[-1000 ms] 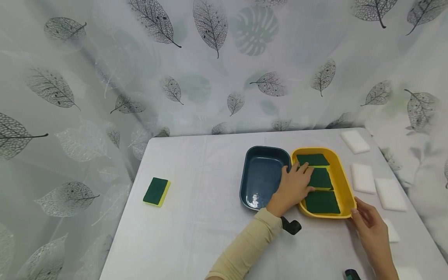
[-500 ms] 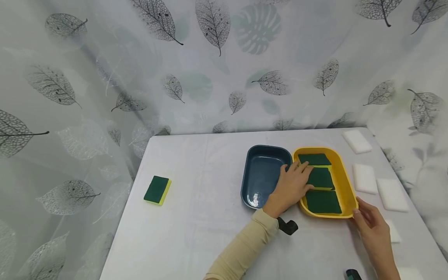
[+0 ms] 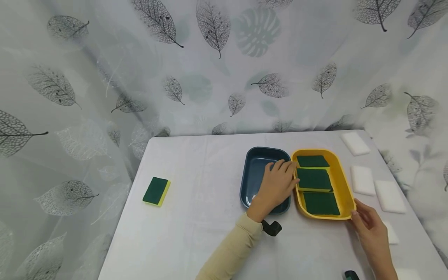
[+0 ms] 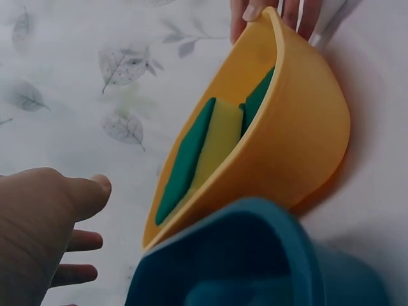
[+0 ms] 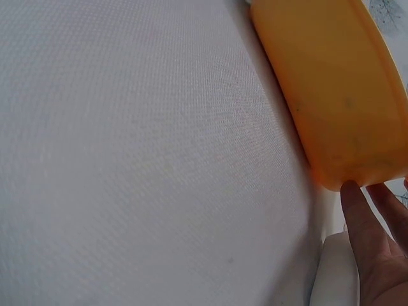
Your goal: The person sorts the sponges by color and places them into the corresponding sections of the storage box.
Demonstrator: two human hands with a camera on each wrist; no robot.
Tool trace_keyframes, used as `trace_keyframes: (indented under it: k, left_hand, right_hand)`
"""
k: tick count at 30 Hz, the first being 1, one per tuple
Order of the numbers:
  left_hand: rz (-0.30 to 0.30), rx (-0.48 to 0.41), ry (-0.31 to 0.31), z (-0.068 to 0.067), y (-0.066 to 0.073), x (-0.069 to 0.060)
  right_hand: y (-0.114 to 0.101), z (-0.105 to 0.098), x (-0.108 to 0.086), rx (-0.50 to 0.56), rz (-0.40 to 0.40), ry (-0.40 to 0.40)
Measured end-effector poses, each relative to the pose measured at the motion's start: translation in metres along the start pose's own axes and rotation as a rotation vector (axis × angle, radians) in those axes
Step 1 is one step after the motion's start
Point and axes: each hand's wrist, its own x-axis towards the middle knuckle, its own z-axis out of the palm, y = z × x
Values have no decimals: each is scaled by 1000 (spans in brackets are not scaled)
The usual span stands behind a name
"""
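Sponges [image 3: 314, 179]: three sit in yellow tray [image 3: 338, 179], one remains outside on table [image 3: 196, 217], left hand [image 3: 274, 187] loose, empty, right hand [image 3: 371, 225] grips yellow tray

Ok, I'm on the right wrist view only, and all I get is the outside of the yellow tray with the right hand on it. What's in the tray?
Observer: The head view shows three sponges lying in the yellow tray, green sides up.
Operator: Got it. And the left hand, is it holding anything? It's out of my picture.
Observer: No, it's above the blue tray with nothing in its fingers.
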Motion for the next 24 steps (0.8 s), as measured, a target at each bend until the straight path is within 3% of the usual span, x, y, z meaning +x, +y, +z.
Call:
trace_keyframes:
  k: [14,18,24]
  left_hand:
    - [-63,-195,215,-13,-43,-38]
    - [-136,-166,260,-11,-51,-46]
    - [-315,-138,270,-2,-61,-56]
  right_hand:
    - [1,0,-1,6,-18,1]
    - [2,1,-1,-4,3,-4]
    - [1,0,-1,12,-11,1]
